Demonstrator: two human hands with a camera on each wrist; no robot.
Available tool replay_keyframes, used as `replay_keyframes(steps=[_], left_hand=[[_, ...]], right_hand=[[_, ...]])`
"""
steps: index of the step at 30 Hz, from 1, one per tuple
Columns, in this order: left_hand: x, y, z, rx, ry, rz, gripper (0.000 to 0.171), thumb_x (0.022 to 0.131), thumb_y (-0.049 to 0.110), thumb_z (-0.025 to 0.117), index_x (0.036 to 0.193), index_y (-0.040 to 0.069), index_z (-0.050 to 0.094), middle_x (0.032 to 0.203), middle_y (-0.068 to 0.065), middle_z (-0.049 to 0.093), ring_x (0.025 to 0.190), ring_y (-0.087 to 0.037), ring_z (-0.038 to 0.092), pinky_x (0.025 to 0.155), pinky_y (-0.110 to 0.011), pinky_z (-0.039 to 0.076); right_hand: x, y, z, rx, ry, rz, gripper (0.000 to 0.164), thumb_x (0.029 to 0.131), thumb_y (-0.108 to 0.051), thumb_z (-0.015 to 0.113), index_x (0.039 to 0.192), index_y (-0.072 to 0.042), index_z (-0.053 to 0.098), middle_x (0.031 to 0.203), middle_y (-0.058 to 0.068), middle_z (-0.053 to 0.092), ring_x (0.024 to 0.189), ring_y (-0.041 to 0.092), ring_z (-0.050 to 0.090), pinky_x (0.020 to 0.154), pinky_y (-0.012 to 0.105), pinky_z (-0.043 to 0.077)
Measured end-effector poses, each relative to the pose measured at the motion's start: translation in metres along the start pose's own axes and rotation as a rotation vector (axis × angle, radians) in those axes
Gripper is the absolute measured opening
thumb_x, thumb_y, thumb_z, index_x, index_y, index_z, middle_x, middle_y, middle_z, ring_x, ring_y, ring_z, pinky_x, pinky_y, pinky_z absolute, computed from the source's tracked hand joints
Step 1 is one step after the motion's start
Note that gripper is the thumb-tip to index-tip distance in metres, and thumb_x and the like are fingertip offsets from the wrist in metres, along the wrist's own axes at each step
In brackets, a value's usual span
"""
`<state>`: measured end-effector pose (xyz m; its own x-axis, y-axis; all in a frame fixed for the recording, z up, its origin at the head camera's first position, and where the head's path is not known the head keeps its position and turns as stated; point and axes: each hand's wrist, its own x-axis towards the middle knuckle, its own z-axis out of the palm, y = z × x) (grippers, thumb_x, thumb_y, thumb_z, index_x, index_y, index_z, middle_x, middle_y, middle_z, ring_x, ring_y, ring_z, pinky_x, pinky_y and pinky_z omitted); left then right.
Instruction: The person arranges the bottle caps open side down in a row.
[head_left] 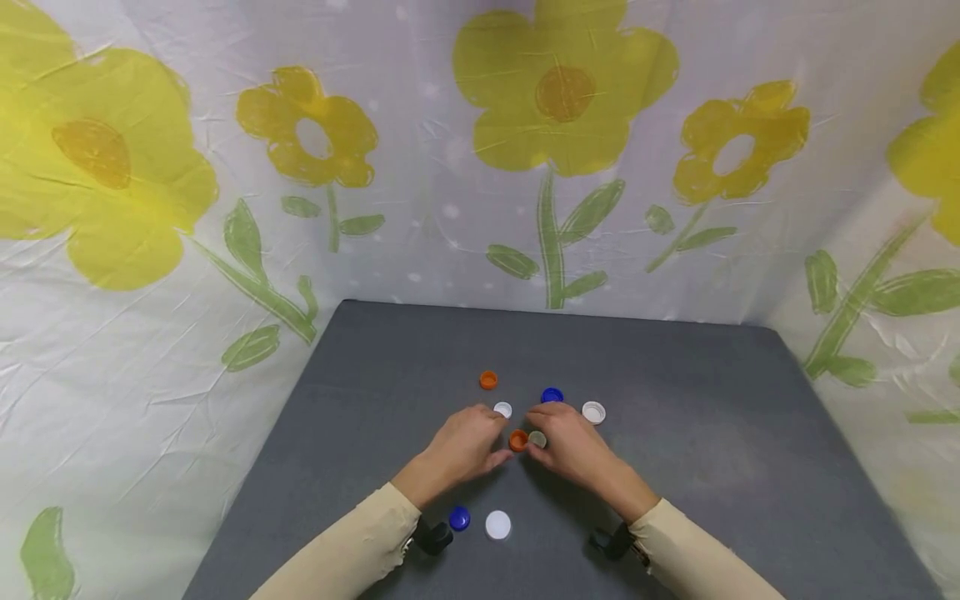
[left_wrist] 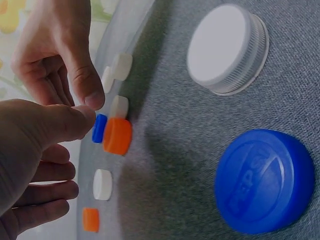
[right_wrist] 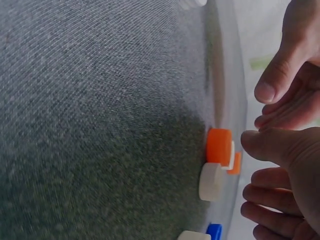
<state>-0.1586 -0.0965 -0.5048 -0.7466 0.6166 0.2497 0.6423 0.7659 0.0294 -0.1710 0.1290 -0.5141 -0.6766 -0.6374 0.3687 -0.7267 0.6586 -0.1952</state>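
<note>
An orange bottle cap (head_left: pixel 517 441) and a pale cap (head_left: pixel 537 439) lie side by side between the two hands. To the left is my left hand (head_left: pixel 468 442), fingers loosely bent, beside a small white cap (head_left: pixel 502 409). My right hand (head_left: pixel 572 443) hovers around the pale cap's right side, just in front of a blue cap (head_left: pixel 552 395). In the left wrist view the thumb of the left hand (left_wrist: pixel 37 150) overlaps the right hand (left_wrist: pixel 55 55). Between the right hand's fingers (right_wrist: pixel 272 192) nothing held is visible; the orange cap (right_wrist: pixel 219 147) stands beyond the thumb.
Farther back lies another orange cap (head_left: pixel 488 380), with a white cap (head_left: pixel 593 412) at the right. Nearer, between the forearms, are a blue Pepsi cap (left_wrist: pixel 265 181) and a larger white cap (left_wrist: pixel 222 47). The dark grey table (head_left: pixel 675 367) meets a flower-printed curtain (head_left: pixel 420 208).
</note>
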Motion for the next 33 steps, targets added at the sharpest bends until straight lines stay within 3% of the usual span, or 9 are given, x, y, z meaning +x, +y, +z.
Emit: replay_keyframes(steps=[10,19,33], left_hand=[[0.006,-0.001,0.021,-0.005,-0.055,-0.055,0.032,0.089,0.040,0.091,0.084,0.015,0.072,0.079,-0.003,0.072,0.072,-0.025,0.073,0.062,-0.042,0.060],[0.012,0.000,0.031,-0.001,-0.097,-0.059,0.024,0.091,0.038,0.089,0.085,0.018,0.077,0.078,-0.002,0.075,0.072,-0.024,0.074,0.062,-0.042,0.061],[0.014,-0.001,0.028,0.010,-0.070,-0.045,0.019,0.095,0.036,0.086,0.087,0.020,0.079,0.079,-0.001,0.075,0.074,-0.024,0.074,0.063,-0.042,0.061]], right_hand=[[0.001,0.001,0.014,0.004,-0.031,0.001,0.028,0.080,-0.015,0.092,0.103,-0.005,0.078,0.099,0.006,0.077,0.092,0.023,0.075,0.085,0.043,0.061],[-0.002,0.004,0.024,0.000,-0.015,0.000,0.022,0.080,-0.015,0.093,0.095,-0.007,0.078,0.097,0.004,0.078,0.093,0.025,0.075,0.088,0.045,0.060],[0.000,0.003,0.020,-0.001,0.026,-0.030,0.019,0.084,-0.013,0.092,0.097,-0.006,0.081,0.099,0.005,0.079,0.096,0.024,0.075,0.090,0.044,0.060]])
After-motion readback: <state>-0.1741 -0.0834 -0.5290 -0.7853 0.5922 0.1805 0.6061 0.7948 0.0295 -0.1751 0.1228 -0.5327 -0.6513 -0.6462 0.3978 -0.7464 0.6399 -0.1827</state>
